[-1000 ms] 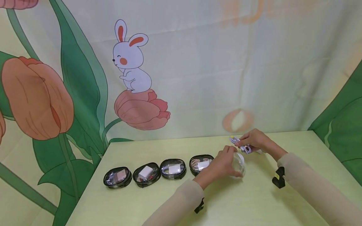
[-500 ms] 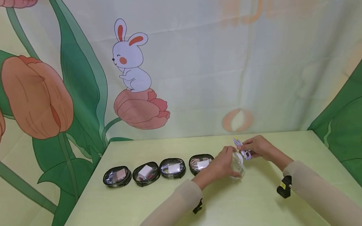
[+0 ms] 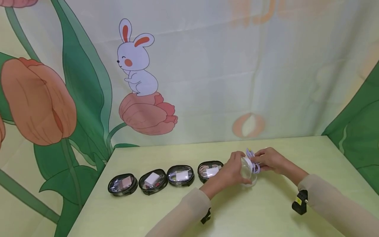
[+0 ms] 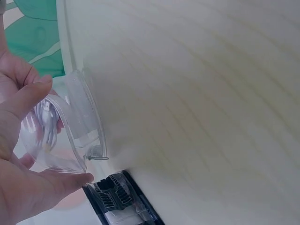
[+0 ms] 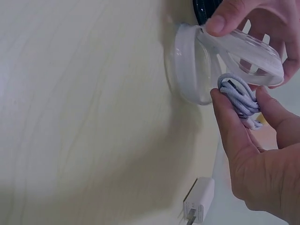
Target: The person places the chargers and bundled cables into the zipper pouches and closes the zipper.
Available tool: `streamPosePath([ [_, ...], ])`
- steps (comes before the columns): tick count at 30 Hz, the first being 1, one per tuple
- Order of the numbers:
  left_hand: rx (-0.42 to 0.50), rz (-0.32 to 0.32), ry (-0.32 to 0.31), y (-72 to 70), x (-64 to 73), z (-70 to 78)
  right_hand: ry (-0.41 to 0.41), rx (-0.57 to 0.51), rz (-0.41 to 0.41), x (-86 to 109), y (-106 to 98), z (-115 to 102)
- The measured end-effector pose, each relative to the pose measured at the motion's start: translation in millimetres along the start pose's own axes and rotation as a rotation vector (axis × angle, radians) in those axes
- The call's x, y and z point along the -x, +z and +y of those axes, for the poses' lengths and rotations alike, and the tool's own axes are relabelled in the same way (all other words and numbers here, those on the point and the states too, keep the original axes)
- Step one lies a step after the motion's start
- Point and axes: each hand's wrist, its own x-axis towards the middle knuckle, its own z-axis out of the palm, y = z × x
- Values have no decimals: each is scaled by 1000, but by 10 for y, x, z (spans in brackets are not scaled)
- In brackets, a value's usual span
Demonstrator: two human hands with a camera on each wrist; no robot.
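Note:
My left hand (image 3: 229,171) grips a clear oval zip case (image 5: 253,56) with a whitish edge, its lid parted from its base (image 5: 185,65). In the left wrist view the thumb and fingers spread across the clear lid (image 4: 70,122). My right hand (image 3: 270,159) pinches a coiled pale lilac charging cable (image 5: 239,98) between thumb and fingers. The cable is right at the case's opening; through the clear plastic it shows in the left wrist view. A white plug adapter (image 5: 199,199) with metal prongs lies on the table near the right hand.
Several black-rimmed clear cases stand in a row to the left: one (image 3: 122,185) at the far left, then others (image 3: 153,181) holding white adapters and cables. The nearest case (image 3: 209,171) is partly behind the left hand. A printed cloth (image 3: 201,72) hangs behind the table (image 3: 254,214).
My right hand has moved down and toward the case with the cable, which is now at the case's opening and more upright. The left hand holds the case in nearly the same place.

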Motion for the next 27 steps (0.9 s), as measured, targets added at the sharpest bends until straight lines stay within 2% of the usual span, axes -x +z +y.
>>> streamPosePath([
  [5,35,13,0,-22,5,-12,-20,18,0,-16,71,37],
  [8,37,23,8,-37,13,-30,-59,121,37,-32,145,48],
  [10,25,35,21,-45,15,-48,-90,240,73,-47,202,42],
  [18,33,65,62,-67,15,-94,-279,852,216,-96,412,-40],
  [22,34,74,67,-66,14,-99,-258,989,236,-100,485,-69],
  [27,23,83,79,-63,14,-106,-167,1031,224,-82,544,-110],
])
